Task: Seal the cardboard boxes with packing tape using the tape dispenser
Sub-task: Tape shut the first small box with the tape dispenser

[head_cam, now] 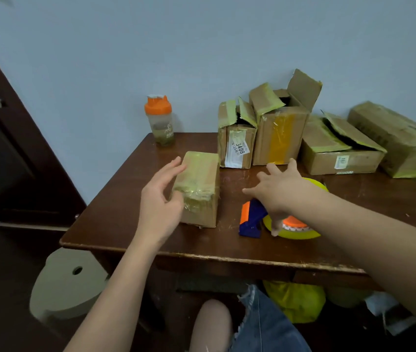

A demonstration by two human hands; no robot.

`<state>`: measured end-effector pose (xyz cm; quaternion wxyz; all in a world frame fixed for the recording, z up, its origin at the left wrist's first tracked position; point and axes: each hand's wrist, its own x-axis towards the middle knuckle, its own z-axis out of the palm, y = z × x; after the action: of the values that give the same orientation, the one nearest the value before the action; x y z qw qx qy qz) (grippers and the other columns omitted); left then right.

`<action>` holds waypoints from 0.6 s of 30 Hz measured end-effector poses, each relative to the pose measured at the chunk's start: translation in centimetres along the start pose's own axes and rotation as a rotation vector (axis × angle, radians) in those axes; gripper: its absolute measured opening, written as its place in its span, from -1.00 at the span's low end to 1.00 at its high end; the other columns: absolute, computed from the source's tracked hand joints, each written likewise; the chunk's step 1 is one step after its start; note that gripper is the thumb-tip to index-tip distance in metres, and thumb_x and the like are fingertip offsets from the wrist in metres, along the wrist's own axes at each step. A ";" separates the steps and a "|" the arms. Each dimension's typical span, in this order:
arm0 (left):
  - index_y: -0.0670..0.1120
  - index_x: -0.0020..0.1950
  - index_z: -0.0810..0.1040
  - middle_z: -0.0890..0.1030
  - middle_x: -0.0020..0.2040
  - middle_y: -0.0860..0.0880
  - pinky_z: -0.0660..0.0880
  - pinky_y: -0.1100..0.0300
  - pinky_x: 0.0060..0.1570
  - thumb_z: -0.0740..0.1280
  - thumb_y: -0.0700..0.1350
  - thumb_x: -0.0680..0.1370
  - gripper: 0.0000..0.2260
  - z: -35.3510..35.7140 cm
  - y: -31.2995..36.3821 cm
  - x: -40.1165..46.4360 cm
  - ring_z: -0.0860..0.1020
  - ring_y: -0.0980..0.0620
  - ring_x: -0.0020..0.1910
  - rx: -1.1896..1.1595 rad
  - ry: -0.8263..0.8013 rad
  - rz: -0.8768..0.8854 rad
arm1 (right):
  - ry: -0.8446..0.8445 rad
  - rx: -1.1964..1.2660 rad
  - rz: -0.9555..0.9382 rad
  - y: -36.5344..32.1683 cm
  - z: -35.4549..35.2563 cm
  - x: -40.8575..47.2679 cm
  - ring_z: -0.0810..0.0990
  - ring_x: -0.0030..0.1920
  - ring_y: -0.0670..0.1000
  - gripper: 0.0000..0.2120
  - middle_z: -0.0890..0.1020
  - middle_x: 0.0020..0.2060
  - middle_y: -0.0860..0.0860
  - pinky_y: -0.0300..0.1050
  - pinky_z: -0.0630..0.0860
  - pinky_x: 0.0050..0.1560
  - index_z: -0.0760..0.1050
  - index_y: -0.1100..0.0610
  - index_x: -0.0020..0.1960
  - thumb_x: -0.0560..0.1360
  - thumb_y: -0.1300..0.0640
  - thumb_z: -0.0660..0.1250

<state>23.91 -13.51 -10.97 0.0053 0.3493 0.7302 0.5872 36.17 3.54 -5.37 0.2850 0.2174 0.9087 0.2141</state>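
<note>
A small taped cardboard box stands closed on the brown table. My left hand is beside its left face with fingers relaxed, thumb close to the near corner, holding nothing. My right hand hovers with spread fingers above the tape dispenser, a blue and orange tool with a yellow tape roll, lying on the table. Along the wall stand several more boxes: one with a 3408 label, a taller one with open flaps, a flat open one and a long one.
An orange-lidded shaker bottle stands at the table's back left corner. A pale round stool sits left of the table. A dark door is at the left. Yellow and blue bags lie under the table.
</note>
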 end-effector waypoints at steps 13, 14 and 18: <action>0.01 0.43 0.44 0.47 0.40 0.10 0.29 0.10 0.45 0.15 -0.05 0.68 -0.68 0.4 -2.5 -1.0 0.38 0.20 0.40 -0.243 0.004 -0.213 | 0.567 1.518 -0.030 -7.3 0.3 -2.9 0.43 0.33 0.09 -0.52 0.41 0.39 0.13 -0.08 0.40 0.29 0.24 0.24 0.46 0.55 0.34 0.15; 0.02 0.43 0.44 0.48 0.40 0.09 0.30 0.09 0.45 0.15 -0.04 0.68 -0.68 0.5 -2.6 -1.2 0.38 0.19 0.41 -0.255 0.005 -0.213 | 0.589 1.595 -0.024 -8.0 0.7 -2.6 0.44 0.34 0.06 -0.49 0.39 0.41 0.10 -0.10 0.40 0.33 0.20 0.22 0.49 0.55 0.32 0.16; 0.07 0.43 0.42 0.47 0.41 0.11 0.32 0.14 0.42 0.14 -0.04 0.68 -0.68 0.9 -2.9 -1.8 0.38 0.19 0.40 -0.278 0.001 -0.216 | 0.578 1.818 -0.064 -10.5 2.1 -0.6 0.21 0.50 -0.07 -0.36 0.24 0.52 -0.05 -0.19 0.18 0.44 0.01 0.06 0.59 0.58 0.26 0.19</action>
<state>24.27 -13.85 -14.46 0.1161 0.2644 0.6752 0.6787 35.03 -4.78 -12.12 -0.2227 0.2693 0.7682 -0.5365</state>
